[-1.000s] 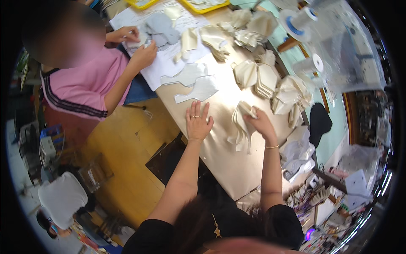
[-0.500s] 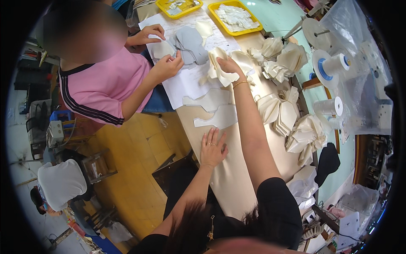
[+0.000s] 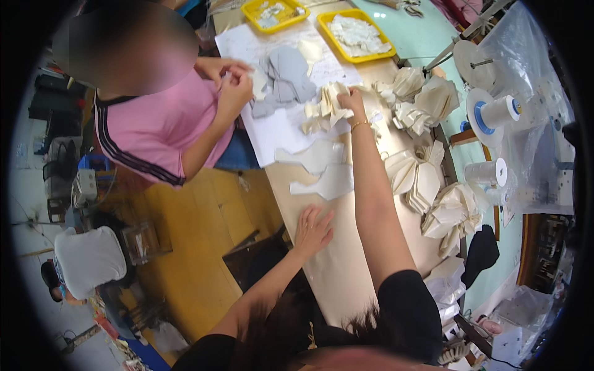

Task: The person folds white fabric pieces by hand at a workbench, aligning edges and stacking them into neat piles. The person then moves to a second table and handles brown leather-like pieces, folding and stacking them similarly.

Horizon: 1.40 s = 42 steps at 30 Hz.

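My right hand (image 3: 352,106) is stretched to the far side of the table, its fingers closed on a bundle of cream fabric pieces (image 3: 327,111) whose layers fan out to the left. My left hand (image 3: 313,232) is at the table's near left edge, fingers apart and holding nothing. Between the two hands lie two pale grey cut pieces, one (image 3: 315,156) above the other (image 3: 322,184). Left of the bundle, grey cut pieces (image 3: 286,74) overlap on white paper (image 3: 272,131).
A co-worker in a pink shirt (image 3: 151,133) sits at the left, hands (image 3: 235,83) together. Two yellow trays (image 3: 281,25) (image 3: 356,60) hold scraps at the back. Along the right lie cream bundles (image 3: 414,176), with white thread spools (image 3: 486,173) beyond.
My right hand has lowered slightly with the cream bundle, which now sits more bunched. My left hand's fingers have curled a little. The co-worker's hands have come together, away from the grey pieces.
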### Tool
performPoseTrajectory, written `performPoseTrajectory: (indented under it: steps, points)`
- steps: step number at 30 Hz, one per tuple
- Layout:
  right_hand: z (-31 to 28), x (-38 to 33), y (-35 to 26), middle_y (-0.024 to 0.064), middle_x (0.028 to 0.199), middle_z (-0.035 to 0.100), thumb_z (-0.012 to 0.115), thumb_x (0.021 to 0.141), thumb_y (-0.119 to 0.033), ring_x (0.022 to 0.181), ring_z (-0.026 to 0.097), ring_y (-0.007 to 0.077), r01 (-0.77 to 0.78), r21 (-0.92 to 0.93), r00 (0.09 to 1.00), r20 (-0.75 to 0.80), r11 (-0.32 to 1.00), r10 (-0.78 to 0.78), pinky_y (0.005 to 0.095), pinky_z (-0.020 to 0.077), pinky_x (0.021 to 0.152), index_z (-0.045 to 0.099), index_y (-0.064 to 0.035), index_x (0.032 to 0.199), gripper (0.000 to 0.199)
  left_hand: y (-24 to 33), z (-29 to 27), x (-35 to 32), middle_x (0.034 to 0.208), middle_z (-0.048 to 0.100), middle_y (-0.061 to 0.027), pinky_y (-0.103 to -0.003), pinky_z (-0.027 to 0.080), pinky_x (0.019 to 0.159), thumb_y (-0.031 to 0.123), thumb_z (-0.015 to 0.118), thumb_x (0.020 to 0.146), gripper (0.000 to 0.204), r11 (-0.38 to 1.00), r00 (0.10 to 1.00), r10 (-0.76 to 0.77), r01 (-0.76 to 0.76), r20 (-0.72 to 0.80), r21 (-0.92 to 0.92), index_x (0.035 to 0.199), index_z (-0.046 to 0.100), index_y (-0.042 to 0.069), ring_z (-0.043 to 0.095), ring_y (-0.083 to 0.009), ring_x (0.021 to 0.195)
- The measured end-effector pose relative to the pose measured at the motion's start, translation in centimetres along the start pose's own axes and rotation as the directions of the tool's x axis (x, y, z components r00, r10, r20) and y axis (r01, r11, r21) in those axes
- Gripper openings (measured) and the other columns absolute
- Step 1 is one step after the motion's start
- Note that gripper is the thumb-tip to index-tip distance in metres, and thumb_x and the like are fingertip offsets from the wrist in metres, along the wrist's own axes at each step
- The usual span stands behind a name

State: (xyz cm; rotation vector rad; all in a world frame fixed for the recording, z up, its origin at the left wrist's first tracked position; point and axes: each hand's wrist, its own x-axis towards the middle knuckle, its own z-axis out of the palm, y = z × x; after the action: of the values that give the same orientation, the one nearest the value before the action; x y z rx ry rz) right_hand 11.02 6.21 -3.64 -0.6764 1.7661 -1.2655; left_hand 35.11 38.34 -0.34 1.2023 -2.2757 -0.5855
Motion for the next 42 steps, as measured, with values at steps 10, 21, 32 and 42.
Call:
performPoseTrajectory:
  steps: [10,21,32,42]
  points:
    - [-0.1,-0.3,-0.6,0.0082,0.098,0.061,0.061,0.091,-0.023,0.084,0.057,0.0159,-0.043,0.088,0.995,0.093,0.995,0.035,0.0302,0.0474,0.075,0.054,-0.0011,0.111,0.03,-5.0,0.5,22.5,0.128,0.054,-0.0157,-0.046,0.035,0.096,0.013,0.063,0.076,0.039,0.892,0.949,0.174,-0.264,0.261,0.366,0.115,0.061,0.009,0.052,-0.0288,0.117]
    - [1.9,-2.8,-1.4,0.0204,0.099,0.065,0.067,0.08,-0.016,0.095,0.065,0.0327,0.169,-0.555,0.944,-0.148,0.815,-0.296,0.0439,0.0517,0.08,0.056,-0.0003,0.108,0.033,-8.9,-2.7,22.1,0.113,0.058,-0.0114,-0.046,0.037,0.087,0.025,0.068,0.076,0.021,0.817,0.979,0.049,-0.154,0.199,0.556,0.091,0.067,0.009,0.054,-0.0262,0.106]
    - [2.1,-8.1,-6.0,0.0213,0.123,0.043,0.07,0.078,-0.011,0.092,0.061,0.0438,0.189,-0.679,0.944,-0.074,0.71,-0.323,0.0496,0.0523,0.078,0.039,-0.0076,0.129,0.059,-5.3,-5.6,11.2,0.137,0.04,-0.0196,-0.05,0.032,0.103,0.014,0.065,0.081,0.055,0.993,0.994,0.038,-0.026,-0.103,0.117,0.133,0.047,0.008,0.038,-0.0374,0.129]
    - [-13.0,-24.1,-5.2,0.0174,0.118,0.048,0.067,0.083,-0.006,0.097,0.054,0.0306,0.513,-0.489,0.75,-0.143,0.705,-0.645,0.0328,0.0502,0.074,0.051,-0.0003,0.12,0.041,-0.1,1.4,-1.4,0.152,0.021,-0.0221,-0.055,0.021,0.113,0.032,0.063,0.085,0.075,0.989,0.98,0.129,-0.138,0.155,0.051,0.147,0.027,0.012,0.023,-0.0365,0.141]
